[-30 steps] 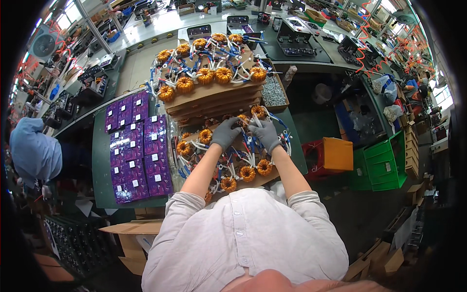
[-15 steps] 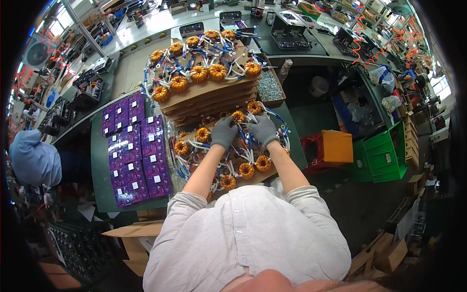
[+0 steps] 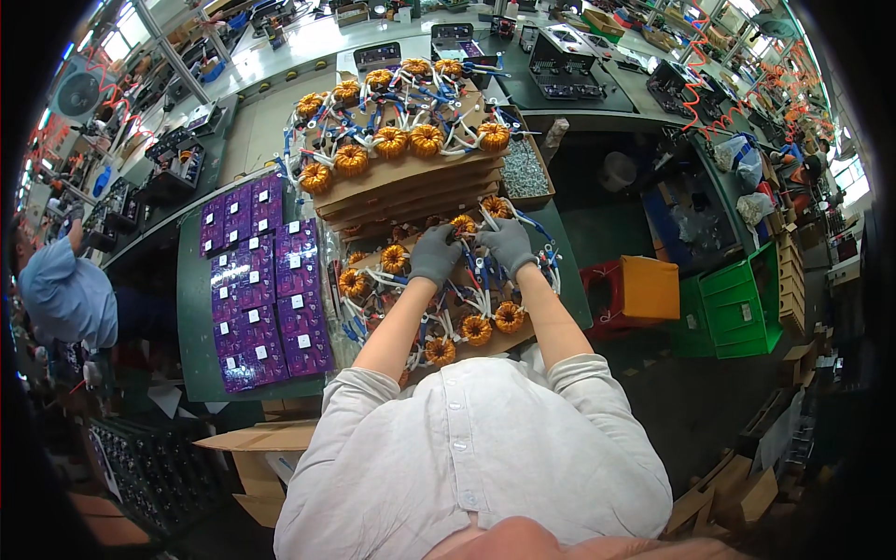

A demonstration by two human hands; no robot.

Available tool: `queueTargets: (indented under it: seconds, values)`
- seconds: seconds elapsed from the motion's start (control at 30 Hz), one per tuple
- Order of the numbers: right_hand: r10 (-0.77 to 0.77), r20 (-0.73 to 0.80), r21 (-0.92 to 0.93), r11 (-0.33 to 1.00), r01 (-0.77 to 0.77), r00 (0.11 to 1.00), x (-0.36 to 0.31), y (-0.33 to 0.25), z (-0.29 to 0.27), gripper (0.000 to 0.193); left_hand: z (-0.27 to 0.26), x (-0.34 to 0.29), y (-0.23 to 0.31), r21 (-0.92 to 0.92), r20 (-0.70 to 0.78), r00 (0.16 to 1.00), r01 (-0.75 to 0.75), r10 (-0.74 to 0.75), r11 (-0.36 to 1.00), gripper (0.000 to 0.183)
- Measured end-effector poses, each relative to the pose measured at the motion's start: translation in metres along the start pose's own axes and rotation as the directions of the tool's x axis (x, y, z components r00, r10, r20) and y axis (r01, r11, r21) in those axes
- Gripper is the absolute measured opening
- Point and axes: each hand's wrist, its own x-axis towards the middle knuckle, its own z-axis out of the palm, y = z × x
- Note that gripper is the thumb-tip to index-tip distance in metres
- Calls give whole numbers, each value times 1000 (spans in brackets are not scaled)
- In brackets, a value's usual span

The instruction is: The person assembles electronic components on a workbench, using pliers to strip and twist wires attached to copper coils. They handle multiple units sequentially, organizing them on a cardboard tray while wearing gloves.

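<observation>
While both hands stay put, left hand (image 3: pixel 435 254) and right hand (image 3: pixel 507 245) still meet.

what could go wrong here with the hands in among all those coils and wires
Both grey-gloved hands, left and right, meet over one orange wound ring coil on the near cardboard sheet. Its blue and white lead wires cross neighbouring coils, so lifting one might snag and drag others.

The stack of cardboard sheets loaded with coils stands close behind the hands; a bump could shift it.

The near sheet seems to overhang the table's edge, so pressing there may tip it.
</observation>
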Motion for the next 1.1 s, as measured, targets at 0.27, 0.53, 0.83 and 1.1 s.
queueTargets:
  seconds: [0.27, 0.53, 0.83, 1.1]
  values:
    - [-101, -52, -293, 953, 82, 993, 8, 1, 25, 27, -3, 0, 4, 18, 22, 1000, -3, 3, 1000, 41]
    - [-195, -87, -308, 938, 160, 977, 7, 12, 32, 21, -10, 6, 21, 301, 158, 981, 59, -111, 952, 40]
    - [-249, -42, -426, 881, 209, 968, 12, 7, 35, 25, -16, 20, 20, 281, 209, 961, 120, -182, 952, 30]
    - [-134, -43, -392, 914, 107, 990, 6, -4, 33, 33, -17, 25, 8, 236, 221, 971, 36, -90, 971, 32]
